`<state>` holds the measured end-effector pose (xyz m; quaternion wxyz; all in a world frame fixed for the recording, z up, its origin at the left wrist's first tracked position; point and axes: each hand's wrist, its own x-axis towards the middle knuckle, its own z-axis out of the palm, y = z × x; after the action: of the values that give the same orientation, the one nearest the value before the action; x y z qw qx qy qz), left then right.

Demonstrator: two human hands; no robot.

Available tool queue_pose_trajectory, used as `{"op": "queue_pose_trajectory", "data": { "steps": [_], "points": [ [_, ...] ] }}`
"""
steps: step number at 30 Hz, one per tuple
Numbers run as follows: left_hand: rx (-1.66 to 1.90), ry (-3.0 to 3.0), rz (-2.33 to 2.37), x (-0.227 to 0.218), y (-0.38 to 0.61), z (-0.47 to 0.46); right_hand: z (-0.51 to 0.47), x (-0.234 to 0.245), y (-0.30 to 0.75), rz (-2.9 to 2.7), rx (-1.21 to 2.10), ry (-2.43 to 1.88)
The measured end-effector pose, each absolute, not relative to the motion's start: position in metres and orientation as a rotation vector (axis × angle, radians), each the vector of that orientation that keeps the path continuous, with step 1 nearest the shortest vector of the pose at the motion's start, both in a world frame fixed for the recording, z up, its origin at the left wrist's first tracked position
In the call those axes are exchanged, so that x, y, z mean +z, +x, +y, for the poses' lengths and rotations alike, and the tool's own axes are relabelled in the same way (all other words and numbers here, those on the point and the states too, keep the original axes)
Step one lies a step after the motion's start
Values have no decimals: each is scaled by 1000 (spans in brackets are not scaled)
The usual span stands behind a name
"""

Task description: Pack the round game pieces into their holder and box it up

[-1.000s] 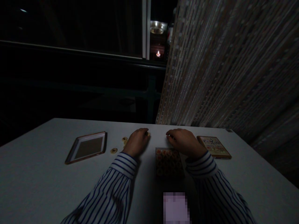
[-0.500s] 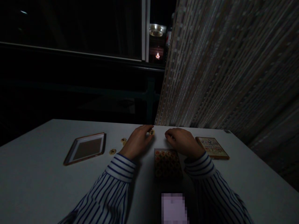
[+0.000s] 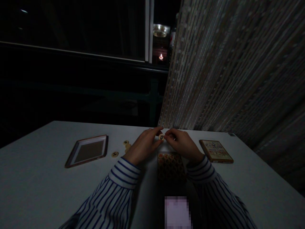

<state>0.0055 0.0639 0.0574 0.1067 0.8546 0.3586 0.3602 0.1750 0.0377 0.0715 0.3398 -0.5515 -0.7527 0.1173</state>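
Note:
Between my two hands, above the far part of the white table, is a round wooden Chinese chess piece (image 3: 161, 137) with a dark character. My left hand (image 3: 145, 143) is closed on its left side with thumb and fingers. The fingertips of my right hand (image 3: 182, 143) pinch at its right edge. Just below my hands stands an open box (image 3: 171, 167) filled with chess pieces in rows, some with red characters. To the left of my left hand lie loose pieces: one piece (image 3: 114, 154) apart, and another piece (image 3: 126, 142) beside a partly hidden one.
A shallow rectangular lid or tray (image 3: 87, 151) lies at the left of the table (image 3: 43, 178). A flat printed case (image 3: 216, 151) is at the right. A blurred-out pinkish rectangle (image 3: 177, 213) is at the near edge. A bead curtain (image 3: 205, 63) hangs behind, beside a dark window.
My left hand has moved right and slightly toward my right hand with the chess piece. My right fingers have come left to meet the piece.

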Motion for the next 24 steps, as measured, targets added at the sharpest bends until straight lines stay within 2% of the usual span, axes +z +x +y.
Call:
{"op": "queue_pose_trajectory", "data": {
  "steps": [12,24],
  "points": [
    [1057,2506,1011,62,8,60,38,72,176,-1899,358,-1353],
    [976,2215,948,65,3,60,34,77,177,-1950,327,-1324]
  ]
}}
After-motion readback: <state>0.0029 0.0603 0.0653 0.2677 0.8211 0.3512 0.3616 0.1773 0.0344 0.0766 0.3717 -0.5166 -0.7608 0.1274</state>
